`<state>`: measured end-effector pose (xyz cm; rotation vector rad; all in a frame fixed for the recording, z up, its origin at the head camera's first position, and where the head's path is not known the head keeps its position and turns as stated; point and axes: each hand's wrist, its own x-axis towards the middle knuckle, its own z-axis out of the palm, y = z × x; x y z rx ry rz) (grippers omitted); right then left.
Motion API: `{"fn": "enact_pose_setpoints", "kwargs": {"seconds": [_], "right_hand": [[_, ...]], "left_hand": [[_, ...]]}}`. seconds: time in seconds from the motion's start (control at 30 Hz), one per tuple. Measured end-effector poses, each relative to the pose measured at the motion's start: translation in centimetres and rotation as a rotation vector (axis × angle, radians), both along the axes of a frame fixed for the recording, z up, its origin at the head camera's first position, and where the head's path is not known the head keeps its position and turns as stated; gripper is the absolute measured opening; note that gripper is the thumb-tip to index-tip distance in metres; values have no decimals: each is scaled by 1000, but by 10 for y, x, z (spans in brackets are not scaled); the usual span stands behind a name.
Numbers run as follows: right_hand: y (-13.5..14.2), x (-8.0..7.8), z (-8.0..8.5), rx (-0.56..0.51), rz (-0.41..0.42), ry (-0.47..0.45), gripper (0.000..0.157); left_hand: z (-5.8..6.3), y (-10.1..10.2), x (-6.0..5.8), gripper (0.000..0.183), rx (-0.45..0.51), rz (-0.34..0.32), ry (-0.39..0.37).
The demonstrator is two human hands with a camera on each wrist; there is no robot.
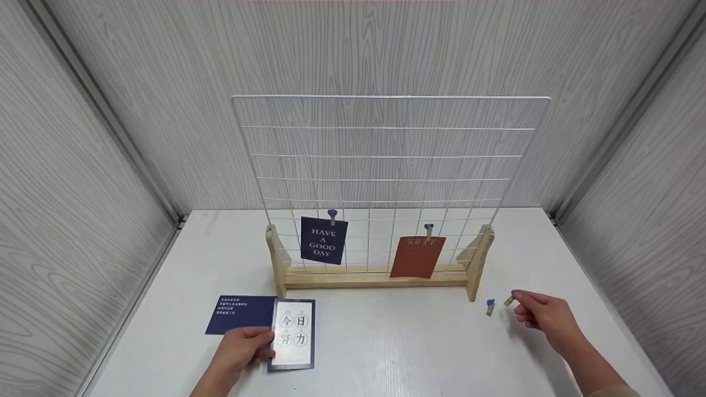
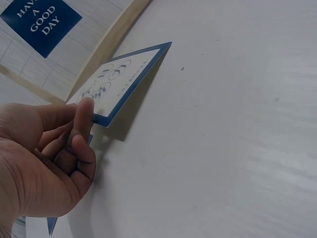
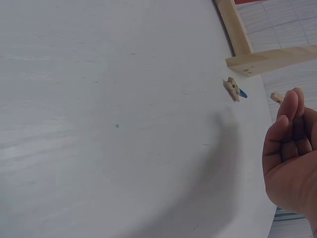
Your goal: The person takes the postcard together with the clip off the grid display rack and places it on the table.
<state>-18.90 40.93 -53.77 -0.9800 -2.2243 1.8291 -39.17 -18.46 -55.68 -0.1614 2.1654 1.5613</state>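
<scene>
My left hand (image 1: 241, 351) pinches the left edge of a white card with a blue border (image 1: 294, 334), printed with circled characters. In the left wrist view that card tilts up off the table, casting a shadow. A dark blue card (image 1: 242, 311) lies flat on the table, partly covered by the hand and the held card. On the right, my right hand (image 1: 546, 317) pinches a small wooden clothespin (image 1: 508, 300) between thumb and forefinger. Beside it on the table is another clothespin (image 1: 490, 307) with a blue top, seen lying on its side in the right wrist view (image 3: 232, 89).
A white wire grid (image 1: 380, 156) stands in a wooden base (image 1: 375, 280) at the back. Clothespins hold a navy "HAVE A GOOD DAY" card (image 1: 324, 241) and a rust-red card (image 1: 417, 258) on it. Wood-grain panels (image 1: 99, 182) enclose the table (image 1: 397, 347) at the back and sides.
</scene>
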Motion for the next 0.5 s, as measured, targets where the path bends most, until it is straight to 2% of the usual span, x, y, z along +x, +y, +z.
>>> {"fn": "enact_pose_setpoints", "kwargs": {"seconds": [0.5], "right_hand": [[0,-6,-17,-28,12,-44,47]], "left_hand": [[0,-1,2,30,-14,-3,0]]}}
